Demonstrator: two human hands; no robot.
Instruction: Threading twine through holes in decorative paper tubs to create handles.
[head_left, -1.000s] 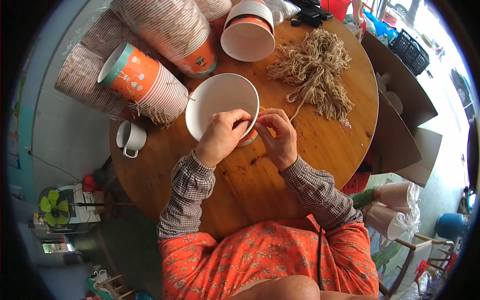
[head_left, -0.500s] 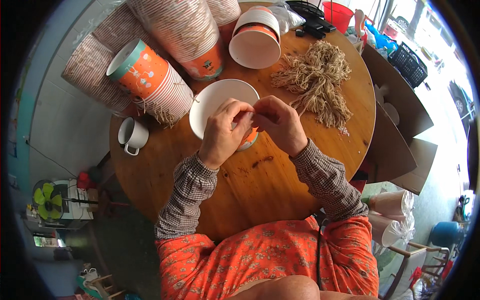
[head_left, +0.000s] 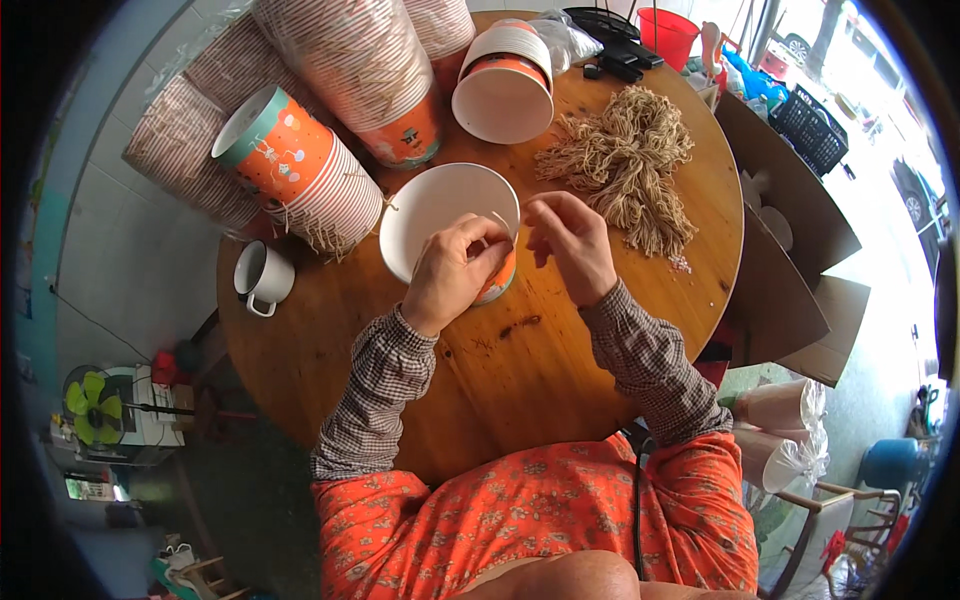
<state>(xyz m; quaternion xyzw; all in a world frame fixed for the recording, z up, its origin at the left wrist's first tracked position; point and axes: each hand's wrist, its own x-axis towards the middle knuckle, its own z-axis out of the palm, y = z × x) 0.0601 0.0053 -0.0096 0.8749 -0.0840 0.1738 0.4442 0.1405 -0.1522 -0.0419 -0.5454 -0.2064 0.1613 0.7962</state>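
Observation:
A white-lined paper bucket with an orange and green outside stands in front of me on the round wooden table. My left hand is closed over its right rim, thumb and fingers pinched there. A short pale string end sticks up by those fingertips. Just right of the bucket, apart from it, my right hand hangs with curled fingers and the thumb against the forefinger. Whether anything is between them is too small to make out. Beyond it lies a heap of tan twine cords.
Nested stacks of paper buckets crowd the back left, some in plastic. More white buckets lie at the back. A white enamel mug sits at the left edge. Open cardboard boxes stand right of the table.
My hands were together at the bucket's rim. The right hand has drawn away to the right, leaving a gap, while the left stays at the rim. The string end now shows.

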